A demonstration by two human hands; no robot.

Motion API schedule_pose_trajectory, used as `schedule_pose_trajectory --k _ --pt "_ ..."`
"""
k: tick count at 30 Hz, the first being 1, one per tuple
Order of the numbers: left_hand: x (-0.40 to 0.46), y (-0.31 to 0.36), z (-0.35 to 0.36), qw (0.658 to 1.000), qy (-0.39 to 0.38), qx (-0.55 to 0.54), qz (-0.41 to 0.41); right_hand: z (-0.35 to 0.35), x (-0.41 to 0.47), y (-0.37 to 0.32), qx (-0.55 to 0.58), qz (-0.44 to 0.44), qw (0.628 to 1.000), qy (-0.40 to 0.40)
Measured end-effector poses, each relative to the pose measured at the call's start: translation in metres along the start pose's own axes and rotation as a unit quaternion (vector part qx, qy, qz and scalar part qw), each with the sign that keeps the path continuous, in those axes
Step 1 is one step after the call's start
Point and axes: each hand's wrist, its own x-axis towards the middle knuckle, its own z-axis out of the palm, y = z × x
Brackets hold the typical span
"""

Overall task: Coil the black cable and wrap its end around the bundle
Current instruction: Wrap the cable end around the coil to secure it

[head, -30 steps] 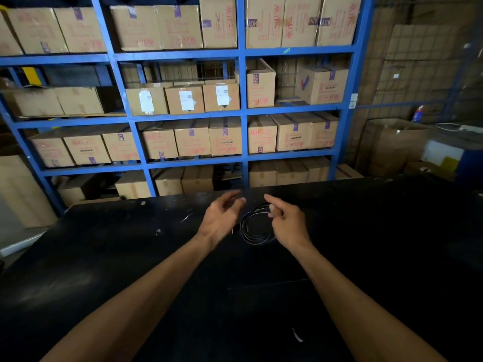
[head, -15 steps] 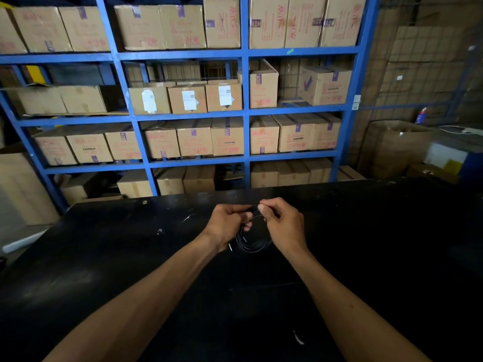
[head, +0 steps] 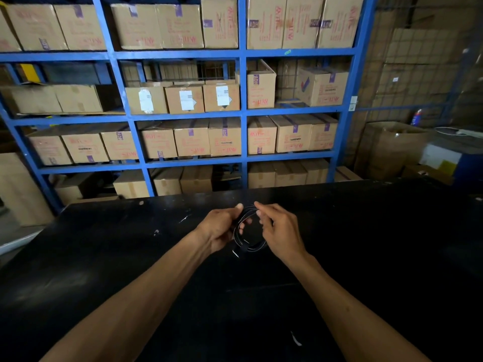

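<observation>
Beyond my hands I see a black table [head: 104, 257] with pale scuffs, behind it a blue shelving rack [head: 243, 111] packed with cardboard boxes [head: 192, 138], and an open carton [head: 392, 147] off right.

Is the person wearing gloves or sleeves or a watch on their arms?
No. The left hand and right hand are bare, with no gloves or rings that show. Both forearms are uncovered to the picture's edge: no sleeves, watch or bracelet.

I'm watching through one head-worn camera, looking forward and down: both hands [head: 281, 229] sitting near mid-frame, blue shelving [head: 243, 111] rising well beyond them.
</observation>
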Motion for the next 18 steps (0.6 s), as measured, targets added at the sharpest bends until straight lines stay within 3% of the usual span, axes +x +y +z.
schedule_pose_trajectory --k 3,6,8,11,14,16,18 --pt "0.004 -0.005 -0.007 0.996 0.012 0.070 0.048 0.004 0.003 0.000 0.121 0.152 0.981 -0.021" --pt "0.007 -0.018 -0.017 0.993 0.017 0.094 0.070 0.003 0.010 -0.002 0.302 0.327 0.895 -0.031" --pt "0.007 -0.023 -0.025 0.996 -0.006 0.075 0.055 0.000 0.011 -0.004 0.364 0.377 0.851 -0.033" --pt "0.007 -0.027 -0.031 0.995 -0.022 0.086 0.055 0.000 0.009 -0.004 0.344 0.377 0.859 -0.033" --pt "0.009 -0.033 -0.030 0.976 -0.012 0.169 0.140 0.002 0.007 -0.002 0.318 0.371 0.872 -0.021" --pt "0.010 -0.039 -0.030 0.950 -0.018 0.241 0.197 0.003 0.008 0.001 0.306 0.364 0.879 -0.020" --pt "0.011 -0.044 -0.029 0.902 0.015 0.349 0.252 0.002 0.008 0.001 0.304 0.358 0.882 -0.030"
